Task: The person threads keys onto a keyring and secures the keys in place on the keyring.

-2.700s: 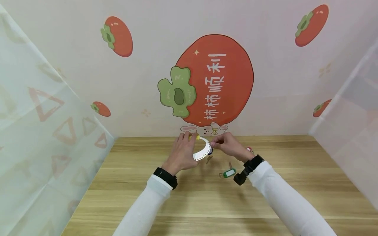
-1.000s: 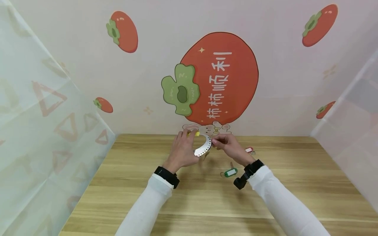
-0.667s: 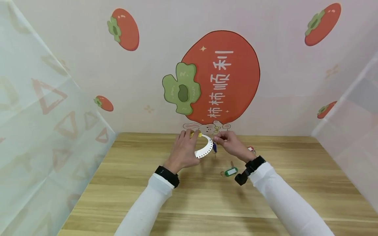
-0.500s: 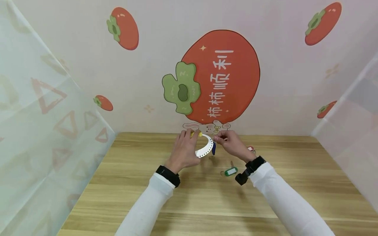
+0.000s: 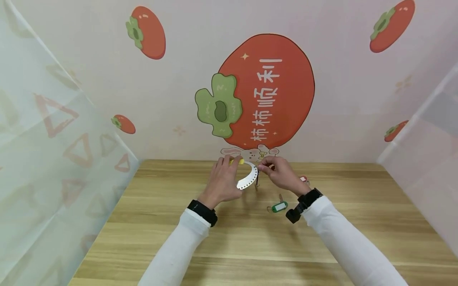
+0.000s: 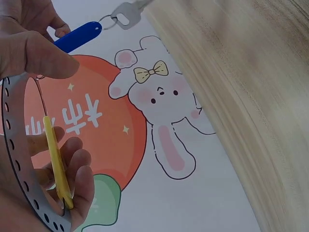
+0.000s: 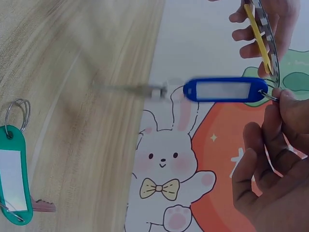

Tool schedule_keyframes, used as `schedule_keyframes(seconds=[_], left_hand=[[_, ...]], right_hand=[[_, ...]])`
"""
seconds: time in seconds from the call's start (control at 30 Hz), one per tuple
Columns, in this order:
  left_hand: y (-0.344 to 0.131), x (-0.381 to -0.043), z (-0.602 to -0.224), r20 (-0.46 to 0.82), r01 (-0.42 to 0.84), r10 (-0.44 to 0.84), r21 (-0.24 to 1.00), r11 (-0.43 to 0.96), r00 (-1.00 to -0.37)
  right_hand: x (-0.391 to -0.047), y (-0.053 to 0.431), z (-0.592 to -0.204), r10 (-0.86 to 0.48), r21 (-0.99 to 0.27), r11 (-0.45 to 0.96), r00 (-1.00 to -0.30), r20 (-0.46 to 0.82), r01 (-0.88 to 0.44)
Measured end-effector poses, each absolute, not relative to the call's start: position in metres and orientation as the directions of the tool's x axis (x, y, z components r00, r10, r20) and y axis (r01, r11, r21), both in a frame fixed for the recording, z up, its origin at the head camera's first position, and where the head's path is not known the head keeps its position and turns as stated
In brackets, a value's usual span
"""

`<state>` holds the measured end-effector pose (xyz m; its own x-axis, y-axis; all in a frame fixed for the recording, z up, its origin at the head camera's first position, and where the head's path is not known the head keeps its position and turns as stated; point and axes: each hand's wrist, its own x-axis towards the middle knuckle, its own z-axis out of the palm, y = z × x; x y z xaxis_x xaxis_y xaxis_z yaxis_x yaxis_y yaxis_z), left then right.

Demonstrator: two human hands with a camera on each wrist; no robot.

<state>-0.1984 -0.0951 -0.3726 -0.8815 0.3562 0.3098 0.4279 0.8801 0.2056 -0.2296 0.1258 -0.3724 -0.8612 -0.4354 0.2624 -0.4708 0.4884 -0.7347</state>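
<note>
Pale wall (image 5: 171,79) with persimmon print (image 5: 293,99) behind wood-grain table (image 5: 236,242). Left hand (image 5: 222,183) grips curved perforated plate (image 5: 252,176) and its yellow strip (image 6: 54,154), above table. Right hand (image 5: 280,174) pinches small ring (image 7: 268,95) of blue key tag (image 7: 193,90) at plate's edge; blurred key (image 7: 157,92) hangs from tag. Whether ring passes through plate hole, hard to tell. Green key tag (image 5: 280,207) and red key tag (image 5: 303,178) lie on table.

Worktop (image 5: 150,246), wood-grained. Back wall (image 5: 343,95), whitish, printed with red fruit (image 5: 293,91) and white rabbit (image 7: 164,169). Left sheet (image 5: 32,167), pale, triangle-patterned.
</note>
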Motion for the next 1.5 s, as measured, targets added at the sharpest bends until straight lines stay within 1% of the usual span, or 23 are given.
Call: schedule_keyframes(seconds=[0.23,0.43,0.53,0.7,0.77,0.87,1.0,1.13,1.27,1.37,1.5], left_hand=[[-0.097,-0.198,-0.372,0.322,0.438,0.355,0.238,0.867,-0.878],[-0.098,-0.197,-0.372,0.314,0.446,0.367,0.233,0.864,-0.875],[-0.098,-0.197,-0.372,0.305,0.447,0.373,0.227,0.865,-0.876],[-0.097,-0.196,-0.372,0.298,0.451,0.385,0.197,0.871,-0.874],[-0.096,-0.195,-0.372,0.304,0.457,0.394,0.174,0.872,-0.868],[-0.095,-0.194,-0.372,0.310,0.469,0.411,0.141,0.872,-0.857],[-0.094,-0.194,-0.374,0.304,0.460,0.405,0.136,0.878,-0.863],[-0.096,-0.195,-0.374,0.304,0.432,0.368,0.178,0.884,-0.879],[-0.097,-0.197,-0.373,0.308,0.433,0.355,0.236,0.870,-0.883],[-0.098,-0.197,-0.373,0.311,0.431,0.346,0.265,0.863,-0.885],[-0.099,-0.198,-0.373,0.319,0.429,0.337,0.287,0.856,-0.886]], right_hand=[[-0.232,0.129,-0.374,-0.473,-0.801,0.413,-0.854,0.218,-0.433],[-0.235,0.134,-0.373,-0.536,-0.825,0.366,-0.822,0.191,-0.430],[-0.237,0.135,-0.371,-0.561,-0.801,0.391,-0.808,0.182,-0.453],[-0.234,0.132,-0.361,-0.590,-0.715,0.479,-0.789,0.168,-0.510],[-0.233,0.130,-0.357,-0.592,-0.688,0.513,-0.792,0.150,-0.514],[-0.232,0.127,-0.352,-0.577,-0.668,0.564,-0.810,0.100,-0.485],[-0.231,0.124,-0.350,-0.539,-0.698,0.587,-0.841,0.043,-0.411],[-0.230,0.126,-0.355,-0.511,-0.778,0.518,-0.858,0.052,-0.355],[-0.229,0.129,-0.364,-0.499,-0.847,0.421,-0.863,0.083,-0.325],[-0.228,0.131,-0.370,-0.501,-0.870,0.376,-0.860,0.098,-0.318],[-0.227,0.132,-0.374,-0.506,-0.874,0.351,-0.853,0.126,-0.337]])
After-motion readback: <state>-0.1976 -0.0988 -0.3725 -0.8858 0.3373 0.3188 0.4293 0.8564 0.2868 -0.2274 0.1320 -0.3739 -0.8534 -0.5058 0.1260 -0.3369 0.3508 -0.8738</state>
